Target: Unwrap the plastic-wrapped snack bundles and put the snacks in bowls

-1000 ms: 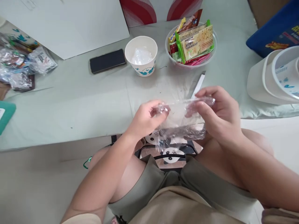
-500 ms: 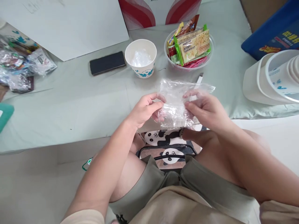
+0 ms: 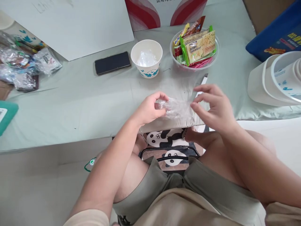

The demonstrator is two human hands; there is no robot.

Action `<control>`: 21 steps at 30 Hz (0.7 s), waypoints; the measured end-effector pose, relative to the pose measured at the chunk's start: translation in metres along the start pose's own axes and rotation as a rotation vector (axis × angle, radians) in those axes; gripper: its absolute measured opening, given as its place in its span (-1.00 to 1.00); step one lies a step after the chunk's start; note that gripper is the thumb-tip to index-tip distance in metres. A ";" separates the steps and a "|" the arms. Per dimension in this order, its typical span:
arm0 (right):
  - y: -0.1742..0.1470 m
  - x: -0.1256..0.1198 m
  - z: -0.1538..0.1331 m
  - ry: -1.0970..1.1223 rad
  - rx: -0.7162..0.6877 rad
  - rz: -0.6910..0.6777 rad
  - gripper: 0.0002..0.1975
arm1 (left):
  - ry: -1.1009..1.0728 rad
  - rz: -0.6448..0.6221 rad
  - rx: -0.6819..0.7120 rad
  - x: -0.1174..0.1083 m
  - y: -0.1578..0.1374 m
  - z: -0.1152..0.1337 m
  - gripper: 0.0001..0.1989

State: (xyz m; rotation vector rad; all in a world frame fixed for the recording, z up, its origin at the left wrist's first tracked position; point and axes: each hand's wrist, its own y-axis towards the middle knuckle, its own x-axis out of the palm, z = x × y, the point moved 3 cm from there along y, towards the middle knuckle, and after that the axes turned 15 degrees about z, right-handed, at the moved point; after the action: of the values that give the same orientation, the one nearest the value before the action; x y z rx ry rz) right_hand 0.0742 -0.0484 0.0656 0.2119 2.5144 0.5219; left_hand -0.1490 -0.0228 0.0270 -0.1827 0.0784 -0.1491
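A clear plastic bag (image 3: 177, 108), bunched and slightly blurred, is held over the table's front edge. My left hand (image 3: 150, 108) is closed on its left end, fingers curled round the film. At the other end is my right hand (image 3: 213, 106), its fingers parted and a fingertip close to the film; whether they touch I cannot tell. Beyond my left hand stands a white paper cup (image 3: 147, 62) with a blue leaf pattern and crumpled clear plastic inside. A utility knife (image 3: 203, 81) lies just past my right fingers, partly hidden by them.
A clear bowl of wrapped biscuits (image 3: 195, 47) stands at the back. Left of the paper cup lies a phone (image 3: 113, 63) before a white board (image 3: 82, 28). Nested white tubs (image 3: 261, 80) and a blue package (image 3: 275, 37) are at right. Wrapped packets (image 3: 45, 61) are piled at left.
The bag, spread flat between both hands before, is now gathered into a narrow bunch at my left hand. My right hand has shifted right and its fingers have parted. The view has moved slightly.
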 end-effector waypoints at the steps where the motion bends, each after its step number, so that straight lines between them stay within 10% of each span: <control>1: 0.001 0.001 0.001 0.041 0.030 0.021 -0.83 | 0.040 -0.052 0.021 0.002 0.000 -0.001 -0.67; 4: -0.001 0.013 0.001 0.139 0.200 -0.290 -0.69 | 0.064 -0.181 0.109 0.007 0.000 -0.002 -0.62; 7: -0.007 0.024 -0.002 -0.022 0.345 -0.591 -0.78 | 0.128 -0.017 0.288 0.003 0.003 0.001 -0.45; 10: -0.008 0.026 -0.006 -0.094 0.404 -0.557 -0.77 | 0.334 0.324 0.615 0.001 -0.005 0.011 -0.58; 13: -0.008 0.027 -0.010 -0.049 0.358 -0.519 -0.75 | 0.458 0.250 0.818 0.015 -0.021 0.018 -0.79; 21: -0.006 0.024 -0.011 0.202 0.325 -0.369 -0.72 | 0.162 -0.014 0.264 0.021 -0.014 -0.001 -0.59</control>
State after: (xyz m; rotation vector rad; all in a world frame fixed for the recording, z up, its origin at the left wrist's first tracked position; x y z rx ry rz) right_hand 0.0483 -0.0510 0.0597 -0.1942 2.7360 -0.0162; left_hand -0.1307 -0.0399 0.0277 0.0930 0.2177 -0.1869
